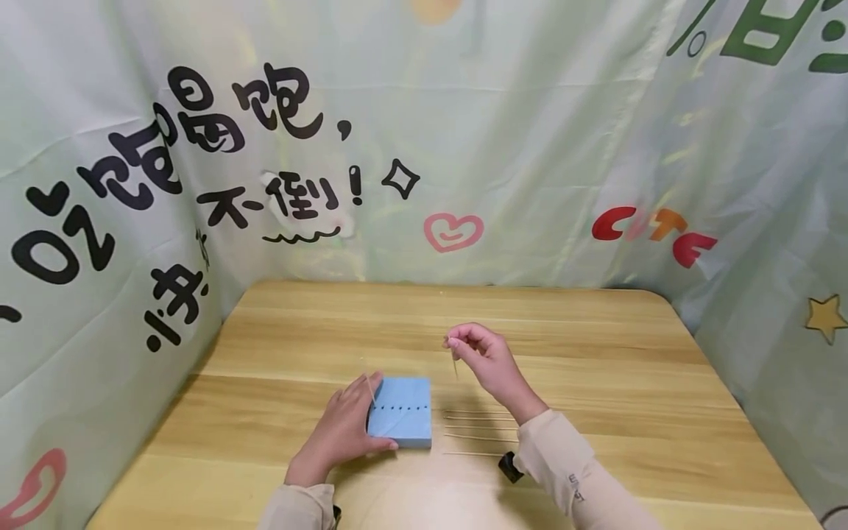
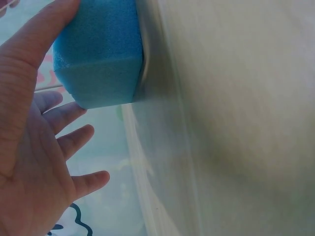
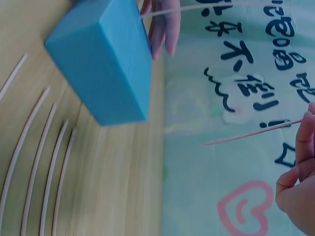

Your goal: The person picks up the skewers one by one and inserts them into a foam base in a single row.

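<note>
Your left hand (image 1: 347, 425) grips the blue foam block (image 1: 407, 421) from nine o'clock; at its two o'clock, your right hand (image 1: 489, 361) pinches a thin wooden stick (image 3: 246, 135).

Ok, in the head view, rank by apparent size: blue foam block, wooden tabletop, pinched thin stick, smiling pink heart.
1. Wooden tabletop
2. Blue foam block
3. Smiling pink heart
4. Thin stick in the right hand

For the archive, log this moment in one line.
left hand: holds blue block; right hand: pinches raised stick; inserted stick: stands in block; loose sticks: lie on table
</note>
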Demonstrator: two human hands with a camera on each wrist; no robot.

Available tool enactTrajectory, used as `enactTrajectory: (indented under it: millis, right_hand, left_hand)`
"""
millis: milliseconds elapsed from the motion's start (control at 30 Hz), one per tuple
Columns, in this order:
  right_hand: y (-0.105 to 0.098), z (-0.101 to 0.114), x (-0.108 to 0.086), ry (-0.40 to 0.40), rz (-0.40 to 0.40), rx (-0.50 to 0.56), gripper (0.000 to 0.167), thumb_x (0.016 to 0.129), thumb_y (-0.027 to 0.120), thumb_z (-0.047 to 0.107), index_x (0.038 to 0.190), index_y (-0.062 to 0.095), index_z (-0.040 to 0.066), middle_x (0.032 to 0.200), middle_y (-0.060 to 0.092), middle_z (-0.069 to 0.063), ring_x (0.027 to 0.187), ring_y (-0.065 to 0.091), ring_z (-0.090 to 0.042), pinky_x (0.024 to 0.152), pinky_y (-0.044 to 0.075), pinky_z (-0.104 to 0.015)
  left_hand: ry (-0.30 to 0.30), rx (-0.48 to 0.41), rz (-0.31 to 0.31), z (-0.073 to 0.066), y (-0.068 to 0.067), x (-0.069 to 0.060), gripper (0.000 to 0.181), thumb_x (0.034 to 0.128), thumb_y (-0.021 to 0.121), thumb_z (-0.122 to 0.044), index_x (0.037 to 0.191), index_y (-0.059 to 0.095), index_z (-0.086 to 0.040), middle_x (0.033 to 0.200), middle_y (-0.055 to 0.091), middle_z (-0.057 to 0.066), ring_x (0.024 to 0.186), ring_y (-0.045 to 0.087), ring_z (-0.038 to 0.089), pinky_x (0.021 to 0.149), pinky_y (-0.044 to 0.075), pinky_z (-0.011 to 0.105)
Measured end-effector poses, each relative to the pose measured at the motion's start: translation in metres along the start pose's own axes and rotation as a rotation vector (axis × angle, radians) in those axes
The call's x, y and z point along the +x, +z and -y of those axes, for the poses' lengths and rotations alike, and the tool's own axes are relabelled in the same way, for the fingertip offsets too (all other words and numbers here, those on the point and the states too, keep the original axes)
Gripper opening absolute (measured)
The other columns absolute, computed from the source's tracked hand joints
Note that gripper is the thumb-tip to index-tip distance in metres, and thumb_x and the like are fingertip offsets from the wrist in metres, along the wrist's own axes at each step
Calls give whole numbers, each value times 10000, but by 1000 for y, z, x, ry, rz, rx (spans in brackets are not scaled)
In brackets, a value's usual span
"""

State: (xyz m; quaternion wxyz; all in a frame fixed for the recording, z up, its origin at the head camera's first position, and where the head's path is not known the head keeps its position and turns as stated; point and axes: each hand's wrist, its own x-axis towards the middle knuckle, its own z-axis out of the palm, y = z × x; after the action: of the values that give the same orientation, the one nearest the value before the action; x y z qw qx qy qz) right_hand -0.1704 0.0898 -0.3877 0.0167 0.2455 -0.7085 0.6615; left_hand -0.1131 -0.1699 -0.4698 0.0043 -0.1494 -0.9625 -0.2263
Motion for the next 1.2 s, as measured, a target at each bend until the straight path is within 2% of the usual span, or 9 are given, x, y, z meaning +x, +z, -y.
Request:
enactTrajectory:
  millis: [267,400,633,800,867,1067,1200]
  right_hand:
    - [27,1,5,-19,42,47,129,933,586,93,936,608,-35,896,643,-80,752,602,-133,750,535,-284]
    - [37,2,6,-19,68,69,121,934,578,74,936,602,-45,901,640,-145,752,608,-126,764,537,-280]
    - [55,-3,6,16,115,55,122,944,564,82,944,602,-34,934,638,-213,788,622,-230,737,538,-335]
    - [67,-9,6,52,138,50,131,948,562,101,944,608,-22,934,628,-243,803,624,-194,724,519,-336]
    - [70,-12,6,64,144,51,123,947,560,89,945,609,-25,931,624,-258,808,625,-221,716,508,-302]
    - [79,-16,7,88,177,47,120,948,536,28,971,601,-69,894,614,-289,854,587,-421,681,459,-194]
    - [82,-2,7,86,180,32,123,946,528,10,964,590,-95,868,611,-297,850,575,-444,685,452,-185]
  left_hand:
    - [1,-10,0,-1,0,2,1189,573,826,-573,1486,270,-52,1503,339,123,1394,260,321,1076,217,617]
    - [9,0,7,-1,-1,3,1181,581,816,-585,1486,273,-56,1505,340,105,1395,261,310,1076,226,610]
    - [1,1,19,-1,-2,3,1170,589,820,-576,1487,272,-62,1506,341,102,1397,257,303,1076,228,608]
    - [9,10,10,-1,-3,4,1168,583,825,-572,1480,284,-55,1492,363,113,1388,277,310,1063,249,612]
    - [10,8,8,-1,-3,4,1169,581,826,-570,1482,282,-62,1489,369,112,1385,283,312,1060,252,613]
    - [7,0,17,0,-3,3,1170,587,821,-574,1500,249,-118,1497,360,89,1389,275,307,1058,248,622]
    - [16,1,14,0,-4,3,1172,591,818,-577,1505,236,-131,1497,361,90,1388,277,312,1053,254,623]
